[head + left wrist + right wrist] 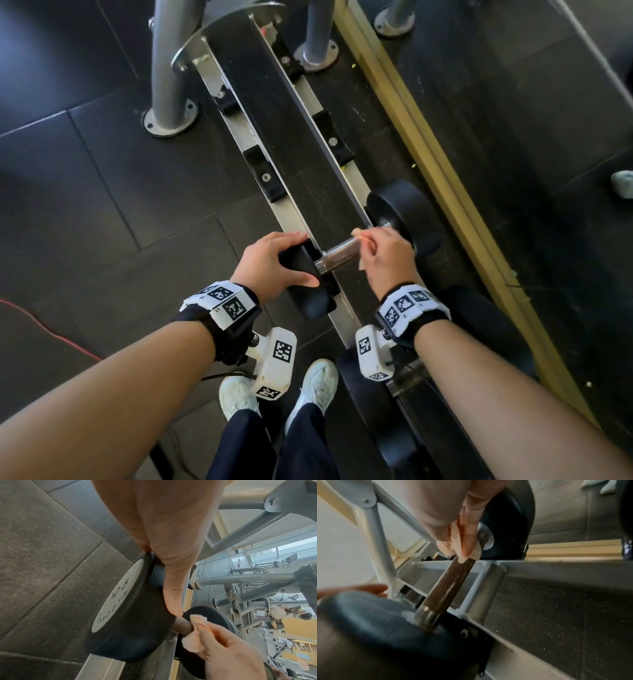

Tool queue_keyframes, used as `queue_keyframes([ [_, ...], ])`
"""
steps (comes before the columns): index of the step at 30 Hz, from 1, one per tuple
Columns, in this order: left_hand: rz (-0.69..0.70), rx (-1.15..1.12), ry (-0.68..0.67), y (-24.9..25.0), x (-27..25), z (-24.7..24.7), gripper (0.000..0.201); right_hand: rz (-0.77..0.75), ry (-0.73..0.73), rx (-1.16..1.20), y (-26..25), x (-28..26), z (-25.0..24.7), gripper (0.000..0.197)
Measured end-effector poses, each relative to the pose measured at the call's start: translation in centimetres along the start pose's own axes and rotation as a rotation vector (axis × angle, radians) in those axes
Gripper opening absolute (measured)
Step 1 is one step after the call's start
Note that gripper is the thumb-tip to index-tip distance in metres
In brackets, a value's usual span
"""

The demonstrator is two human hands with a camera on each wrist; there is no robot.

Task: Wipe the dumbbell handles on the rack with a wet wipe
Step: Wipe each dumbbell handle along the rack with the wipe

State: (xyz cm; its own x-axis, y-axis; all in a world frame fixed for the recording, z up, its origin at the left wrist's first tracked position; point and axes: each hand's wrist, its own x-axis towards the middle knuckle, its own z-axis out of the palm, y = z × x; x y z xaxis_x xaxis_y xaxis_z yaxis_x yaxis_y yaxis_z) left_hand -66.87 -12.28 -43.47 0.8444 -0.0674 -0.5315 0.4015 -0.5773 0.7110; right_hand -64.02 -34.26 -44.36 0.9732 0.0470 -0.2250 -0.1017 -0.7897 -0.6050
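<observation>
Right grip (385,258) wraps wipe (195,641) round handle (337,257) at far end, dumbbell on rack (293,214). Left grip (270,263) clasps near head (308,291). Best: steady head, drag wipe full length toward it, twisting

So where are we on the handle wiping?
Done: nothing provably finished. In hand: right hand wraps the wipe round the handle at its far end; left hand grips the near head. Left: the rest of this handle, maybe the second dumbbell under the right forearm; farther cradles sit empty.
</observation>
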Motion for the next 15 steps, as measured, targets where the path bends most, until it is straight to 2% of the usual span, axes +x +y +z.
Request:
queue_keyframes([
  [2, 0.001, -0.004, -0.005, 0.0, 0.0, 0.0, 0.083, 0.027, 0.06, -0.051, 0.4, 0.1, -0.7, 0.021],
  [9, -0.005, 0.005, -0.011, -0.1, 0.2, 0.1, 0.084, 0.106, -0.099, 0.172, -2.1, -2.1, 3.4, 0.021],
  [12, 0.002, 0.013, -0.009, -0.3, 0.3, 0.1, 0.086, 0.167, -0.036, 0.18, -1.6, -1.0, 2.2, 0.014],
  [15, 0.004, 0.013, -0.014, -0.4, 0.3, 0.2, 0.087, 0.154, 0.063, 0.061, -0.4, 0.1, 0.6, 0.013],
])
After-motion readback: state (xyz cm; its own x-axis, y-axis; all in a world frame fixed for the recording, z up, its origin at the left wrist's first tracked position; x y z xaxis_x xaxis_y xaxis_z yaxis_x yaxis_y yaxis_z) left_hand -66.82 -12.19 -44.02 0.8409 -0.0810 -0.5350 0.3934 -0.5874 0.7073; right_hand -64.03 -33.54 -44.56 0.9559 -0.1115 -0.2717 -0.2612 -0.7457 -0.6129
